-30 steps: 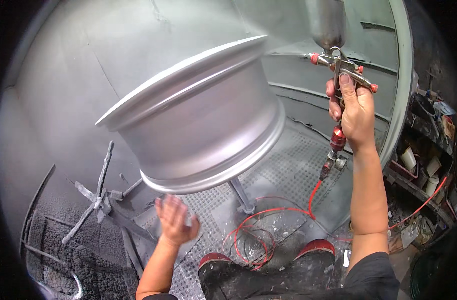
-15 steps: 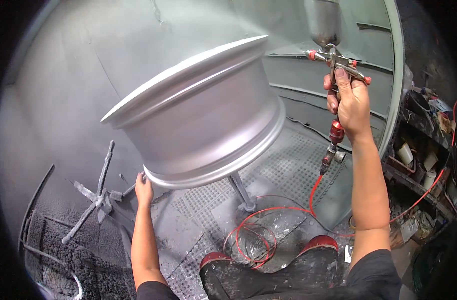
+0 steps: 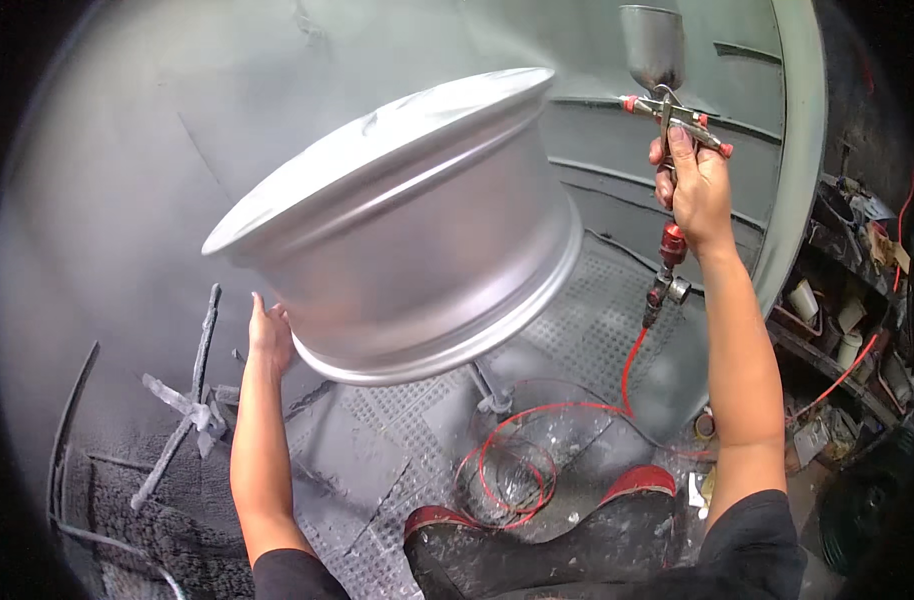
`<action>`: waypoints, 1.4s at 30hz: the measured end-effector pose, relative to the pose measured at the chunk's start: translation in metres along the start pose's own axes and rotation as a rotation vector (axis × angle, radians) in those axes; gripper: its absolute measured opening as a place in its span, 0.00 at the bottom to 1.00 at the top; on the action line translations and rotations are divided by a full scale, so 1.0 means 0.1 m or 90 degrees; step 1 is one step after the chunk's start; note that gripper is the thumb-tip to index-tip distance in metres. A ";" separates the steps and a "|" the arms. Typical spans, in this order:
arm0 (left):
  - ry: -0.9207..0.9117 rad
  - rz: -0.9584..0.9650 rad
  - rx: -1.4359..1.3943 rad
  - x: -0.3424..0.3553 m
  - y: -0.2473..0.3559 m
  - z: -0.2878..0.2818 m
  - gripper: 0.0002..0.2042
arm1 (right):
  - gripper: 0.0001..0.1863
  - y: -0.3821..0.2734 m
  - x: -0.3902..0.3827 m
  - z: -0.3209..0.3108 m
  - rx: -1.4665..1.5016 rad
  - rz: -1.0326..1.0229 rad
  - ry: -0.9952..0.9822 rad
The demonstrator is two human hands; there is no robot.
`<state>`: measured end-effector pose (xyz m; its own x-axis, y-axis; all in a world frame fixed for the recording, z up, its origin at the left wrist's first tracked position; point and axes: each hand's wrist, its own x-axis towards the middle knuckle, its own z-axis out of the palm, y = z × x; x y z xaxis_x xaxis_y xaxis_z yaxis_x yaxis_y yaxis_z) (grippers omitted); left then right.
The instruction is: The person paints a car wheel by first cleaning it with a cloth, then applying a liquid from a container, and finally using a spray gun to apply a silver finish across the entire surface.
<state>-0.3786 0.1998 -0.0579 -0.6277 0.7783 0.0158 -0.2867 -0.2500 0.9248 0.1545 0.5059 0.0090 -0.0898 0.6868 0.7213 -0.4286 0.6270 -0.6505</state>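
Note:
A silver wheel rim (image 3: 417, 235) stands tilted in the middle of the view, its barrel toward me and its far side hidden. My left hand (image 3: 270, 338) is beside the rim's lower left side, with its fingers stretched up and apart; whether the fingertips touch the metal is hard to tell. At the upper right, my right hand (image 3: 699, 195) grips a spray gun (image 3: 682, 118), pointed left toward the rim. A metal paint cup (image 3: 655, 48) sits on top of the gun. Below its handle hang a red fitting (image 3: 673, 243) and a red air hose (image 3: 629, 370).
A grey-coated metal stand with crossed arms (image 3: 199, 408) is at the left. Hose loops (image 3: 507, 480) lie on the studded floor (image 3: 377, 410) before my feet. Under the rim shows a support post (image 3: 490, 390). Cluttered shelves (image 3: 827, 330) line the right, beyond the booth wall's edge (image 3: 799, 180).
The rim has turned or tilted so that more of its upper face shows. My left hand has come away from the lower lip and risen slightly. The spray mist looks fainter.

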 end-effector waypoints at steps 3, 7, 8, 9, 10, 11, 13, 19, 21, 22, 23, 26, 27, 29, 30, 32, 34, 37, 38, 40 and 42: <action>-0.005 0.029 0.013 0.11 0.14 0.09 0.34 | 0.16 0.05 0.15 0.12 -0.023 0.038 0.015; 0.061 -0.106 -0.055 0.12 0.23 0.29 0.28 | 0.17 -0.03 0.31 0.12 -0.127 0.080 0.026; 0.074 -0.085 -0.052 0.02 0.30 0.38 0.28 | 0.17 -0.12 0.36 0.13 -0.184 0.067 0.003; 0.070 -0.082 0.020 -0.01 0.33 0.42 0.25 | 0.17 -0.22 0.42 0.16 -0.189 0.071 -0.007; 0.108 -0.098 0.000 0.01 0.33 0.32 0.25 | 0.17 -0.29 0.44 0.19 -0.214 0.075 0.002; 0.147 -0.113 -0.019 0.10 0.27 0.18 0.25 | 0.17 -0.34 0.48 0.24 -0.238 0.079 0.011; 0.146 -0.144 -0.101 0.25 0.04 -0.29 0.26 | 0.16 -0.39 0.56 0.30 -0.204 0.106 0.025; 0.205 -0.166 -0.135 -0.27 0.25 0.33 0.37 | 0.15 -1.01 0.46 0.55 -0.346 0.186 0.011; 0.183 -0.187 -0.162 -0.54 0.35 0.38 0.41 | 0.15 -1.23 0.35 0.61 -0.332 0.247 -0.027; 0.171 -0.193 -0.192 -0.69 0.30 0.38 0.39 | 0.15 -1.39 0.28 0.75 -0.284 0.205 -0.006; 0.160 -0.199 -0.223 -0.90 0.21 0.41 0.37 | 0.16 -1.53 0.22 0.81 -0.237 0.163 0.015; 0.041 -0.383 0.022 -1.81 -0.24 0.40 0.34 | 0.14 -1.94 0.01 0.86 -0.241 0.209 -0.055; -0.029 -0.415 0.163 -2.24 -0.32 0.59 0.35 | 0.15 -2.08 -0.08 0.81 -0.281 0.249 -0.088; -0.315 -0.403 0.590 -3.14 -0.51 0.78 0.28 | 0.18 -2.44 -0.19 1.00 -0.278 0.318 -0.092; -0.414 -0.498 0.739 -3.58 -0.45 1.07 0.29 | 0.18 -2.52 -0.29 1.01 -0.262 0.307 -0.101; -0.734 -0.545 0.863 -4.36 -0.84 0.95 0.33 | 0.18 -2.70 -0.43 1.03 -0.223 0.292 -0.107; -0.709 -0.491 0.836 -4.41 -0.69 1.16 0.26 | 0.17 -2.73 -0.70 0.92 -0.163 0.307 -0.122; -0.840 -0.409 0.703 -3.84 -0.26 1.30 0.18 | 0.20 -3.02 -0.82 1.05 -0.125 0.373 -0.201; -0.665 -0.396 0.778 -3.59 0.23 1.72 0.16 | 0.20 -3.02 -0.91 0.97 -0.145 0.324 -0.226; -0.523 -0.193 0.727 -3.22 0.61 1.96 0.14 | 0.19 -3.00 -1.10 0.98 -0.105 0.329 -0.248; -0.373 -0.088 0.605 -2.91 1.15 2.42 0.08 | 0.20 -2.99 -1.29 0.97 -0.116 0.319 -0.257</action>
<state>-0.0539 0.0841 0.1362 -0.1243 0.9786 -0.1640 0.4979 0.2045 0.8427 0.2075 0.1939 0.1332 -0.5838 0.7417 0.3304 -0.0919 0.3440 -0.9345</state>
